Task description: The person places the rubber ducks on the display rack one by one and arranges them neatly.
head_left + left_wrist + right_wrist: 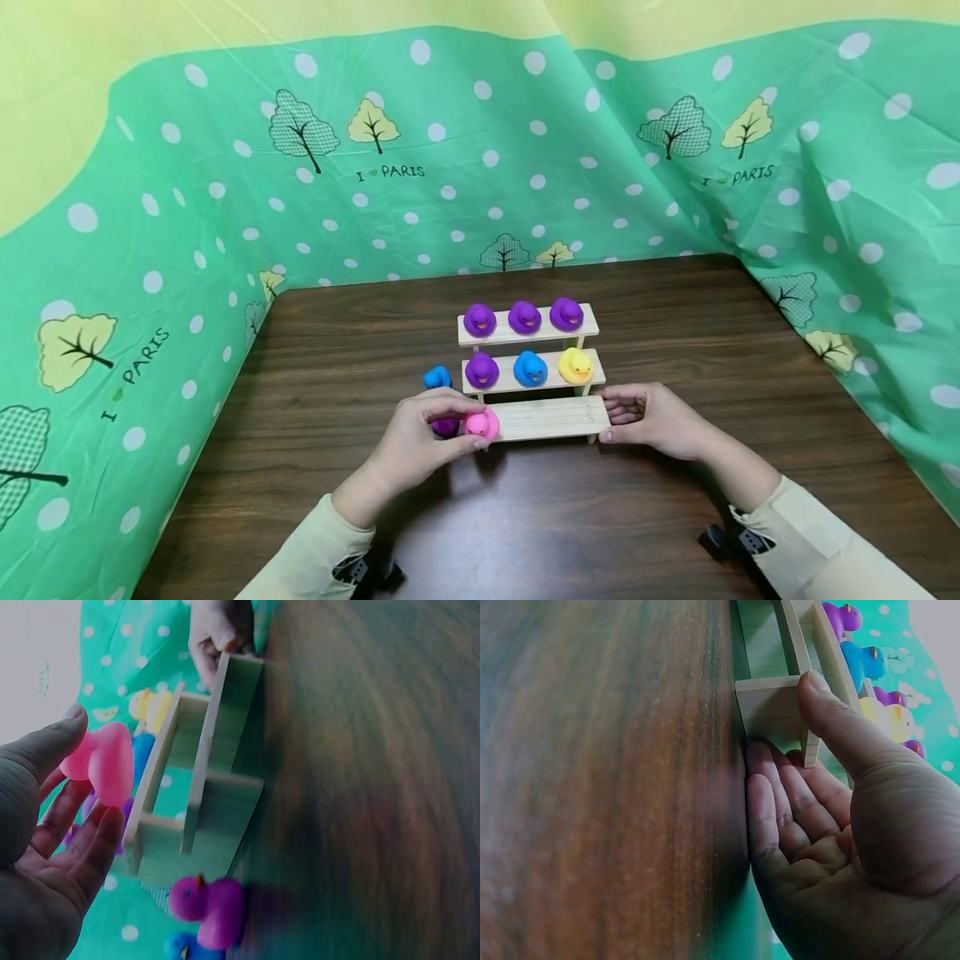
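Note:
A pink rubber duck (483, 423) is pinched between the thumb and fingers of my left hand (412, 432), over the left end of the lowest step. In the left wrist view the pink duck (105, 761) shows clear of the wood. My right hand (660, 423) holds the right end of the three-step wooden stand (551, 419). In the right wrist view its thumb lies on the step's edge, with the fingers (799, 799) around the end. Three purple ducks (524, 317) line the top step. On the middle step sit a purple duck (482, 371), a blue duck (530, 368) and a yellow duck (576, 365).
Left of the stand, another blue duck (437, 377) and a purple duck (214, 907) are on the brown table (300, 467), partly behind my left hand in the head view. A green dotted cloth (450, 167) rises around the table's back and sides.

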The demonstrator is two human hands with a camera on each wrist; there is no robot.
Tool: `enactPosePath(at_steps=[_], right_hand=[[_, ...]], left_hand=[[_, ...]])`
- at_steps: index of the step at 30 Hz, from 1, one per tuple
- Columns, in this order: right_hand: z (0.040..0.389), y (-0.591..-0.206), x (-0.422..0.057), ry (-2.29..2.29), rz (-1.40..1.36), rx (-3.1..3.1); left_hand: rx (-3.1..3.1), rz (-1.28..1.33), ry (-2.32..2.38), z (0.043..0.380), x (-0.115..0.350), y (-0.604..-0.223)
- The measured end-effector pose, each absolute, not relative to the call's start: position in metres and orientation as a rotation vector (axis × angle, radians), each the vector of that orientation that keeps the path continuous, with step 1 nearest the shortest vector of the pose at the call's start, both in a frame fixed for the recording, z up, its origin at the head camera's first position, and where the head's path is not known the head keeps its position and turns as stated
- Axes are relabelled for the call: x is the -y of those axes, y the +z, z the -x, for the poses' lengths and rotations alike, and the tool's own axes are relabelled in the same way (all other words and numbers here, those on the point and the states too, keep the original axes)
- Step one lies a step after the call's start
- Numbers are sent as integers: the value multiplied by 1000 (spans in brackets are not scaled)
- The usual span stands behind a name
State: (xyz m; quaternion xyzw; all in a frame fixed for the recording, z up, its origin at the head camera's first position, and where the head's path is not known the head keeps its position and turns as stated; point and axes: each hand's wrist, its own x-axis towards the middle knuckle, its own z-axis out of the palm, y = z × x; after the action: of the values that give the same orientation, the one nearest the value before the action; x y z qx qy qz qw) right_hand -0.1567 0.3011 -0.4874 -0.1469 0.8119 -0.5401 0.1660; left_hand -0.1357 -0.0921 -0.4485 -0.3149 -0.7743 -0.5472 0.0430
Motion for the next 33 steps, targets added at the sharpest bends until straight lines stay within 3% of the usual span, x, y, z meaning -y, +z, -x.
enactPosePath(at_steps=[14,33], right_hand=[[157,-489,-301,-1526,411,-2331],[157,-492,-302,-1567,467,-2309]], left_hand=[[2377,880,-1673,135,45,-468],[2462,858,-1580,141,2,-467]])
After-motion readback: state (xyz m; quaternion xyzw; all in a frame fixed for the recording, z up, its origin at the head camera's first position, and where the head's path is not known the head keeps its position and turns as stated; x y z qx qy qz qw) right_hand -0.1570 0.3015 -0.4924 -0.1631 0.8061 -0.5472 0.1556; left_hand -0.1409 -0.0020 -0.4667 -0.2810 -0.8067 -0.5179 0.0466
